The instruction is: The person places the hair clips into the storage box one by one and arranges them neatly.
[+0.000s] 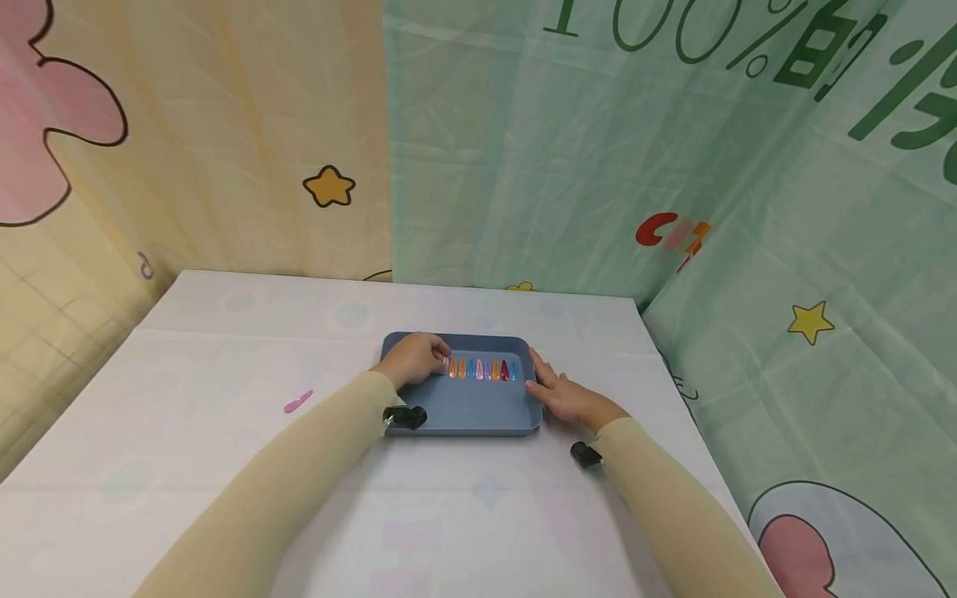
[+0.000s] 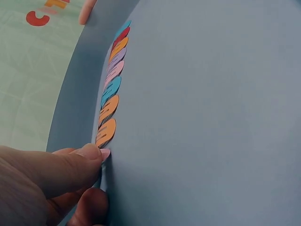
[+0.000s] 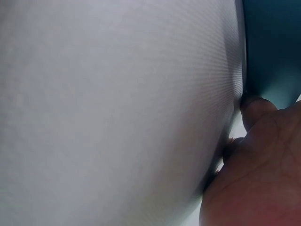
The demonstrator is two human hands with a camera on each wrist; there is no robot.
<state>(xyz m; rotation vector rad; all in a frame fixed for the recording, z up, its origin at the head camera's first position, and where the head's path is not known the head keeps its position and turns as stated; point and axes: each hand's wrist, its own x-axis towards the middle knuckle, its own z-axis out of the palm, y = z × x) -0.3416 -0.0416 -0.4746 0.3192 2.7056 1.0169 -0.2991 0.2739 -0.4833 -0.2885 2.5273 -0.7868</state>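
Observation:
In a row across the upper part of a blue-grey tray (image 1: 463,411) lie several coloured snap hair clips (image 1: 478,370), orange, blue, pink, purple and red. My left hand (image 1: 415,359) is at the left end of this row. Between its thumb and finger it pinches a pink hair clip (image 2: 106,154), mostly covered by the fingertips, beside an orange clip (image 2: 106,132). My right hand (image 1: 571,400) rests against the tray's right side, fingers extended and thumb at the rim. Its fingers (image 3: 256,110) touch the tray wall in the right wrist view.
Left of the tray, another pink hair clip (image 1: 298,402) lies alone on the white-covered table (image 1: 187,448). Printed curtains (image 1: 516,166) hang behind the table and along its right side. Each wrist carries a small black camera (image 1: 406,417).

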